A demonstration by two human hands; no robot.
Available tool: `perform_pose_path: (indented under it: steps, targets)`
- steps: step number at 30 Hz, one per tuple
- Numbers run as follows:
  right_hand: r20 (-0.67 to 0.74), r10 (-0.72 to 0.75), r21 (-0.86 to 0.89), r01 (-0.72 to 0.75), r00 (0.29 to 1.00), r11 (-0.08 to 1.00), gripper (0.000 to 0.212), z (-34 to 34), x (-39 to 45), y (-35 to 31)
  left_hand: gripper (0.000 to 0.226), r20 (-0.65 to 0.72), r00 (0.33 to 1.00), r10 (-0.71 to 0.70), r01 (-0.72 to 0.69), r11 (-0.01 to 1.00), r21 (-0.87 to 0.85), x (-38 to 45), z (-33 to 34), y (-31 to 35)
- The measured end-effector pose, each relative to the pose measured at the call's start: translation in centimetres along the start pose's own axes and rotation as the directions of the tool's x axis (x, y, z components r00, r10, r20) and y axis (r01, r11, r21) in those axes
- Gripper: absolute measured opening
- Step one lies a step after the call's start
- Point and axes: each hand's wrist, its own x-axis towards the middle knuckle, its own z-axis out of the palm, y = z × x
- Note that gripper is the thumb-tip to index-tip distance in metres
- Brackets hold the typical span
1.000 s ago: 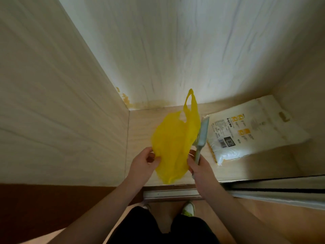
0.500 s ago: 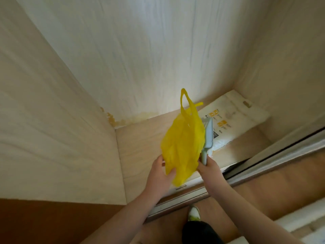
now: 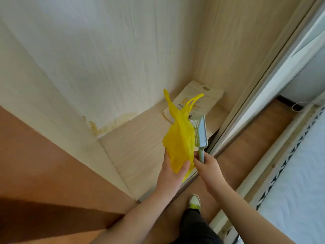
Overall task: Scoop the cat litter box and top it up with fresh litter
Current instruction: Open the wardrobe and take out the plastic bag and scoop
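Two hands, one bag, one scoop, one litter sack at an open wooden cupboard.

Left hand (image 3: 173,170) has its grip closed on the lower part of one thin yellow plastic carrier bag (image 3: 180,138), whose two handle loops stick upward. Right hand (image 3: 207,167) grips the handle of one pale green slotted plastic litter scoop (image 3: 200,132), blade up, touching the bag. One cream printed litter sack (image 3: 204,97) lies flat on the cupboard floor (image 3: 137,152), in the back corner. One shoe (image 3: 194,201) visible below.
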Motion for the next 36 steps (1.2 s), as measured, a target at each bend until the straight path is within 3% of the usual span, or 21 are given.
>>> perform_pose_path:
  steps: [7,9,12,17,24,30,36]
  targets:
    - [-0.088,0.019,0.011,-0.018,0.996,1.000,0.016,-1.3,-5.0,-0.8,0.112,0.092,0.991,0.097,-0.096,0.995,-0.014,-1.9,0.3,1.3]
    - [-0.073,0.002,0.002,-0.002,0.997,1.000,0.010,-1.5,-5.3,-0.7,0.096,0.057,0.994,0.089,-0.088,0.996,-0.014,-1.9,0.9,1.8]
    - [-0.093,0.023,0.079,-0.016,0.995,0.997,0.011,-2.1,-5.2,-0.6,0.045,-0.015,1.000,0.013,-0.014,1.000,-0.009,-1.5,1.4,2.0]
    - [-0.216,0.075,0.125,-0.048,0.973,0.991,0.022,-4.0,-3.8,-0.2,0.024,-0.067,0.998,0.005,0.001,0.997,0.079,-1.7,0.9,1.8]
    - [-0.261,0.156,0.282,-0.079,0.953,0.956,0.019,-3.5,-3.1,-0.8,0.023,-0.032,0.999,-0.009,0.011,0.998,0.056,-2.4,0.1,1.5]
    - [-0.357,0.143,0.293,-0.035,0.923,0.955,0.019,-2.4,-6.3,-0.3,0.017,0.128,0.988,0.090,-0.105,0.988,0.117,-4.1,-0.2,2.2]
    - [-0.478,0.164,0.365,0.025,0.863,0.931,0.025,-1.3,-13.3,0.2,0.023,0.290,0.936,0.198,-0.228,0.971,0.073,-8.6,-2.3,1.8]
